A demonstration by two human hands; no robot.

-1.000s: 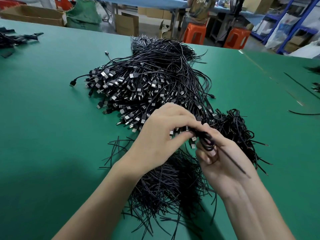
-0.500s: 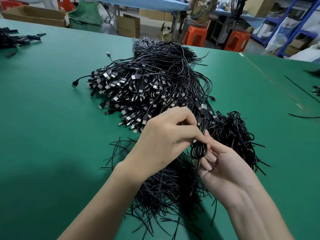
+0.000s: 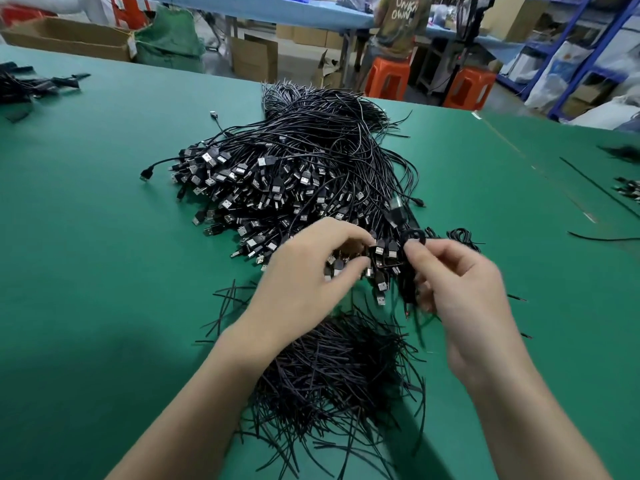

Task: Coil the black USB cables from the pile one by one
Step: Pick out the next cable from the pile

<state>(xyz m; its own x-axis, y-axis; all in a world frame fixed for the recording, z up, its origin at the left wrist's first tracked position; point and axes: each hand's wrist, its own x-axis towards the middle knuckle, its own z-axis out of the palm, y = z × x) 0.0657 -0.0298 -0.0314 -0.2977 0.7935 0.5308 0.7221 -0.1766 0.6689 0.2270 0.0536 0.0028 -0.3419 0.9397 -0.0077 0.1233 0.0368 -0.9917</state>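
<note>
A big pile of black USB cables (image 3: 294, 174) lies on the green table (image 3: 104, 271), plugs fanned toward me. My right hand (image 3: 464, 292) pinches a small coiled cable (image 3: 412, 235) between thumb and fingers, its plug sticking up and its tail hanging blurred below the hand. My left hand (image 3: 311, 275) hovers at the pile's near edge with thumb and forefinger curled around the plugs (image 3: 381, 251). Whether it grips one I cannot tell. Behind my right hand, a heap of coiled cables (image 3: 460, 237) is mostly hidden.
A heap of short black ties (image 3: 329, 372) lies between my forearms. More cables lie at the far left (image 3: 31, 86) and right edge (image 3: 627, 188). Beyond the table are cardboard boxes (image 3: 69, 38), orange stools (image 3: 467, 88) and a standing person (image 3: 401, 26).
My hands have separated. The left let go of the coil and moved left to the plugs. The right hand lifted the coiled cable up and to the right.
</note>
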